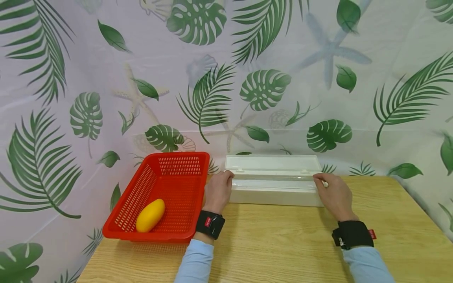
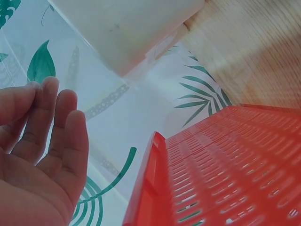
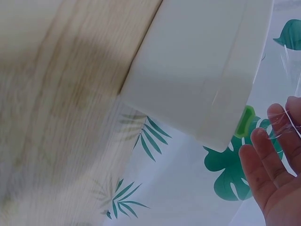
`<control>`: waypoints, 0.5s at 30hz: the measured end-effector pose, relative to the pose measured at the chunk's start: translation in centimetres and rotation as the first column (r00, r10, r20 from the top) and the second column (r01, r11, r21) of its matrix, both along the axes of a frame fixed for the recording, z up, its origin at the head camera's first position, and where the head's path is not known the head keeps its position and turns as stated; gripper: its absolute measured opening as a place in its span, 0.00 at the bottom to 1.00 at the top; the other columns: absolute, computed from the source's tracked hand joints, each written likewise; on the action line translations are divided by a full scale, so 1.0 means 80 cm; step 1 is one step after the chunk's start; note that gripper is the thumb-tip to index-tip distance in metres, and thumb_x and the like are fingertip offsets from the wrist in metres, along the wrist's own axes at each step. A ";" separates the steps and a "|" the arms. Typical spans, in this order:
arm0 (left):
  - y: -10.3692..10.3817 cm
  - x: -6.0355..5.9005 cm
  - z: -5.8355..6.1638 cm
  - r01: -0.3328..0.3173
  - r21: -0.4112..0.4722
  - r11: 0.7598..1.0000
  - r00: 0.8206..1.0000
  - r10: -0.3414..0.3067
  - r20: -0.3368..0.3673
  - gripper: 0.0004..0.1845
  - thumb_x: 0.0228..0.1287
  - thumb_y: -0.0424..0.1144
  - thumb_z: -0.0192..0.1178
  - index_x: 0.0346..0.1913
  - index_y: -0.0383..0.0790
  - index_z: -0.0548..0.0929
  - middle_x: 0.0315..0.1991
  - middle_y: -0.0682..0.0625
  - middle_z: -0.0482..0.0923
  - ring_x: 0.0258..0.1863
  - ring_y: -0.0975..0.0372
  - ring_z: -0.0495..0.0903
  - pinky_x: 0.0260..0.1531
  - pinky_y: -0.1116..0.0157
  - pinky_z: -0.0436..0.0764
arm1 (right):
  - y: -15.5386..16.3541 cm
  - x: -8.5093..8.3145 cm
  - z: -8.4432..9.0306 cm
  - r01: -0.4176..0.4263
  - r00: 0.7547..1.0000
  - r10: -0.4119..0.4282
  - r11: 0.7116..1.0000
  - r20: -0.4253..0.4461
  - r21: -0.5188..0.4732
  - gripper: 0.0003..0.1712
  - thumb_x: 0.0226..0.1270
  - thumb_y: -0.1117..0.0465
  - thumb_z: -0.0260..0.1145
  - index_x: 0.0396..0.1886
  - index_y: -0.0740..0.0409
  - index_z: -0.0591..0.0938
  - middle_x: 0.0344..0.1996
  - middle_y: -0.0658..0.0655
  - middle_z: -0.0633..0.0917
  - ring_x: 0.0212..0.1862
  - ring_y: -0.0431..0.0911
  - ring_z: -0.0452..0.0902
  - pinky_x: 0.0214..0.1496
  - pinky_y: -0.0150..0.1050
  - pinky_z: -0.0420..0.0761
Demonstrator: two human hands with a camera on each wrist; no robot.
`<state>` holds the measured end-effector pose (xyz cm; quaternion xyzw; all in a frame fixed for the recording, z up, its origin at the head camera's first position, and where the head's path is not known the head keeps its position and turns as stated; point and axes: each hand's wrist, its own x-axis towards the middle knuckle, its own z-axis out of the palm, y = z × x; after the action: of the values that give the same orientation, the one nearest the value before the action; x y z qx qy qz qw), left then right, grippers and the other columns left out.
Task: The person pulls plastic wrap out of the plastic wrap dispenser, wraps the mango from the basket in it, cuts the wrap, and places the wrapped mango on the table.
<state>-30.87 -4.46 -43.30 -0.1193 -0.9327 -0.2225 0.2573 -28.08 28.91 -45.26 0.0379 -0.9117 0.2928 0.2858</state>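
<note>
A long white cling film dispenser (image 1: 276,198) lies on the table with its lid (image 1: 272,162) raised at the back. Clear cling film (image 3: 281,132) stretches across above the box between the two hands. My left hand (image 1: 216,192) pinches the film between thumb and fingertips at the box's left end. At the right end, my right hand (image 1: 334,195) pinches the other side of the film, which wrinkles around its fingertips in the right wrist view. A small green piece (image 3: 244,121) shows at the box's edge there.
A red plastic basket (image 1: 207,169) stands left of the dispenser, close beside my left hand and wrist. Inside it lies a yellow mango-like fruit (image 1: 150,215). The wooden table (image 1: 276,243) backs onto a leaf-patterned curtain (image 1: 219,98).
</note>
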 end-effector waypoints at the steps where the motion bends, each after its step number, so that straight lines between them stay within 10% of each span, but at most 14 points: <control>1: 0.000 0.000 0.001 -0.001 -0.001 1.000 1.000 0.001 0.001 0.05 0.69 0.37 0.62 0.41 0.46 0.88 0.32 0.51 0.86 0.29 0.58 0.82 0.22 0.64 0.76 | 0.000 0.000 0.000 -0.001 1.000 0.001 1.000 -0.003 0.000 0.10 0.71 0.64 0.63 0.45 0.65 0.86 0.41 0.68 0.86 0.45 0.64 0.81 0.41 0.60 0.77; 15: 0.000 0.005 0.008 0.005 -0.008 1.000 1.000 -0.005 0.016 0.06 0.69 0.37 0.62 0.42 0.46 0.88 0.33 0.51 0.86 0.30 0.58 0.82 0.25 0.63 0.78 | 0.001 0.002 0.002 0.011 1.000 -0.011 1.000 0.008 0.001 0.10 0.71 0.65 0.63 0.46 0.66 0.85 0.42 0.69 0.86 0.46 0.64 0.80 0.44 0.61 0.77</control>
<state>-30.46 -4.47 -42.69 -0.1207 -0.9354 -0.2204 0.2487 -27.91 28.96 -45.09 0.0318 -0.9131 0.2911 0.2837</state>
